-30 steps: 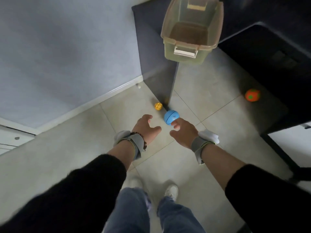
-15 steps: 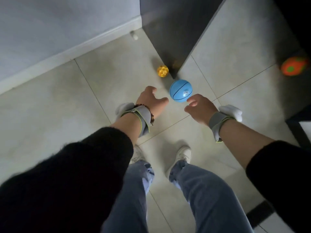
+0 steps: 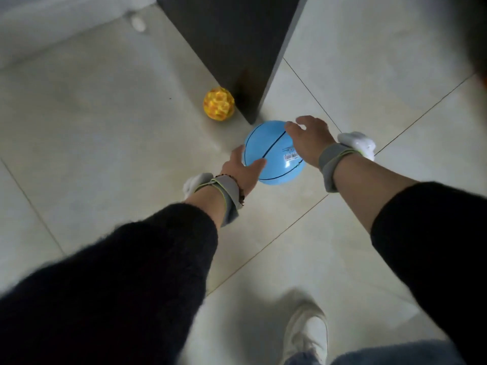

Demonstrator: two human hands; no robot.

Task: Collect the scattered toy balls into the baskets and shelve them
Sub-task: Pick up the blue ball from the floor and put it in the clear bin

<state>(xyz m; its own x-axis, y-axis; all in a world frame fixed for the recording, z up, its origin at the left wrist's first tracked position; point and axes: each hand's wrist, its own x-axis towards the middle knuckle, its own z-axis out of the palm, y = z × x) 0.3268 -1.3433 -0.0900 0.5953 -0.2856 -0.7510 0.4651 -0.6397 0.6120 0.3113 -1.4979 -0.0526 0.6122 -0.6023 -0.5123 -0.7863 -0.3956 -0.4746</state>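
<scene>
A light blue toy ball [image 3: 271, 151] with black basketball lines sits on the tiled floor just in front of the dark cabinet's corner. My left hand [image 3: 243, 171] cups its left side, thumb laid on the ball. My right hand [image 3: 308, 138] curls over its upper right side. A smaller yellow-orange bumpy ball [image 3: 218, 107] lies on the floor to the upper left, beside the cabinet panel and apart from both hands. No basket is in view.
The dark cabinet side panel [image 3: 237, 48] stands straight ahead, its corner close to the blue ball. A small white doorstop [image 3: 138, 22] sits by the skirting board at top left. An orange sliver [image 3: 484, 80] shows at the right edge. My white shoe [image 3: 305, 335] is below.
I have bent lower toward the floor. Both hands moved in from short of the blue ball to its two sides and now hold it. The basket and orange ball left the view.
</scene>
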